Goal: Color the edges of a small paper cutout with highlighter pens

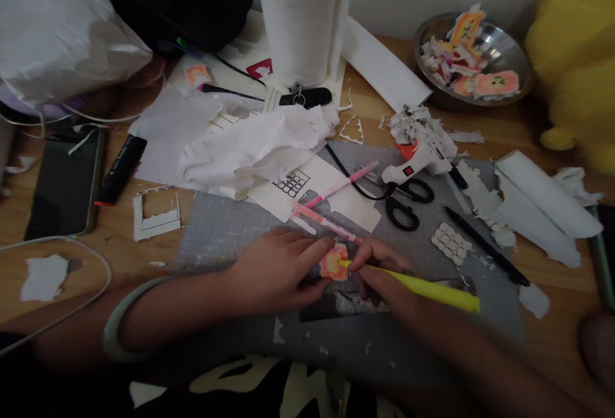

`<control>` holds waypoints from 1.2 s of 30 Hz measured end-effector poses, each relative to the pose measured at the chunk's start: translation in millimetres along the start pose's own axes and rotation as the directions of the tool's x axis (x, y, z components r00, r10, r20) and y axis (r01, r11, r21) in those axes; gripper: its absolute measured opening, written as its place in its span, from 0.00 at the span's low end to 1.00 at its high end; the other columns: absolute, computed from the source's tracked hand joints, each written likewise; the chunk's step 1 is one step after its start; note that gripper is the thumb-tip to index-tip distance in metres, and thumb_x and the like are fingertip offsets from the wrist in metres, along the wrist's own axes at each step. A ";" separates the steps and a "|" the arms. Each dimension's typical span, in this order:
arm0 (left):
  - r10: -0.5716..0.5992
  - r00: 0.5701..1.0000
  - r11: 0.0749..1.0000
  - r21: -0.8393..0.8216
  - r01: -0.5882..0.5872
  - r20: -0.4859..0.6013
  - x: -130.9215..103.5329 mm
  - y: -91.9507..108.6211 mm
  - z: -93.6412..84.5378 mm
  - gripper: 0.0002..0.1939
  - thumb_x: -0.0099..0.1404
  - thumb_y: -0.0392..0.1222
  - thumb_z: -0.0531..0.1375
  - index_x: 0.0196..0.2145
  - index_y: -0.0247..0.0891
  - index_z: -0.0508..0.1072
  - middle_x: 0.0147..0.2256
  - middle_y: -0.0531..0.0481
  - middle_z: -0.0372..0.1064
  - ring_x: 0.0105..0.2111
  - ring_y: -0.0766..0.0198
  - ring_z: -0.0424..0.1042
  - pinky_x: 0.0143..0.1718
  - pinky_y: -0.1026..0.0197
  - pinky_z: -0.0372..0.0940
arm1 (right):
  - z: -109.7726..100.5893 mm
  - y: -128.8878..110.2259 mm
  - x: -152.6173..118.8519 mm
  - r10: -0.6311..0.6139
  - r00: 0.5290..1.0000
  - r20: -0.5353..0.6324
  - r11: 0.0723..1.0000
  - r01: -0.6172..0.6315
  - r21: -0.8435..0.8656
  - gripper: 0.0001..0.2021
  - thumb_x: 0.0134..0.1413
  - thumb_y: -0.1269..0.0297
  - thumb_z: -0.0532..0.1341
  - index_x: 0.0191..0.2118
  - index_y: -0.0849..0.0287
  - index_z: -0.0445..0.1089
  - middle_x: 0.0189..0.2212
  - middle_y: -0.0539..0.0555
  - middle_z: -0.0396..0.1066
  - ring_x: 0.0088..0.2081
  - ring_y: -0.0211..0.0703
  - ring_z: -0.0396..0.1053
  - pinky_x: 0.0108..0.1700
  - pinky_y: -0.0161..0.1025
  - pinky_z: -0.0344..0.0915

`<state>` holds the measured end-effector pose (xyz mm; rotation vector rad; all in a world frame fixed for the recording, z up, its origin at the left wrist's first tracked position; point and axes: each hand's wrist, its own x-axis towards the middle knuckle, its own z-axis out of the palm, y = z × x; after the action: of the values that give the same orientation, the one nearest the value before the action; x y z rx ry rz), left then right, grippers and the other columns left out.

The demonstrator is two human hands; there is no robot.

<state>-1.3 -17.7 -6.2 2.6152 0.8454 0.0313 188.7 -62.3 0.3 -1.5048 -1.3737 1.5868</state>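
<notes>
Near the middle of the grey cutting mat [216, 232], my left hand [278, 271] pinches the left edge of a small pink and orange paper piece [332, 262]. A yellow marker [432, 290] is gripped in my right hand [384, 271], its tip touching the coloured piece. Just above my hands, two pink pens [343, 184] lie beside a paper sheet with drawn circles [291, 184]. Under my right hand is a dark printed picture [336, 304], partly covered.
Black-handled scissors [403, 213] and a white glue gun [418, 162] lie right of centre. A metal bowl [521, 75] holds coloured paper pieces. A paper roll [305, 27] stands behind, a phone [62, 181] lies left, and a black pen [485, 245] lies right.
</notes>
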 end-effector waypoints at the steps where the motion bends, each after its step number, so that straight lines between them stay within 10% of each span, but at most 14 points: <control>1: -0.002 1.000 1.000 -0.001 0.002 0.002 -0.1 0.0 0.1 0.20 0.59 0.49 0.52 0.47 0.36 0.61 0.30 0.47 0.70 0.29 0.58 0.70 0.30 0.57 0.64 | 0.8 0.8 -0.1 -0.008 1.000 -0.028 1.000 0.008 -0.015 0.05 0.46 0.71 0.49 0.25 0.57 0.59 0.17 0.45 0.58 0.17 0.32 0.54 0.19 0.30 0.53; 6: 0.004 0.999 1.000 0.011 -0.004 -0.033 -0.8 0.0 0.9 0.20 0.59 0.49 0.52 0.46 0.36 0.61 0.31 0.47 0.70 0.29 0.58 0.70 0.30 0.57 0.64 | 1.9 8.6 -2.4 -0.250 0.968 0.009 0.935 0.244 -0.257 0.05 0.43 0.74 0.52 0.26 0.57 0.61 0.21 0.46 0.62 0.24 0.34 0.60 0.26 0.32 0.56; 11: 0.003 1.000 1.000 0.011 -0.003 -0.014 -0.5 -0.2 1.2 0.20 0.59 0.49 0.52 0.46 0.36 0.61 0.31 0.47 0.70 0.29 0.58 0.70 0.30 0.57 0.64 | -0.3 6.1 -1.7 -0.095 0.995 -0.038 0.990 0.090 -0.110 0.05 0.46 0.72 0.50 0.25 0.57 0.60 0.18 0.46 0.59 0.20 0.34 0.57 0.23 0.31 0.55; 36: 0.002 0.999 1.000 0.013 -0.001 -0.040 -0.1 1.0 0.0 0.20 0.59 0.48 0.52 0.47 0.36 0.62 0.32 0.47 0.71 0.30 0.59 0.70 0.31 0.58 0.63 | 0.6 4.7 -0.7 -0.221 0.974 0.053 0.951 0.227 -0.209 0.04 0.45 0.72 0.51 0.27 0.57 0.61 0.21 0.46 0.63 0.22 0.34 0.61 0.25 0.32 0.58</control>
<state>-0.8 -18.5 -5.8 2.6354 0.8598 0.0789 189.5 -64.6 -3.8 -1.3902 -1.7117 1.3602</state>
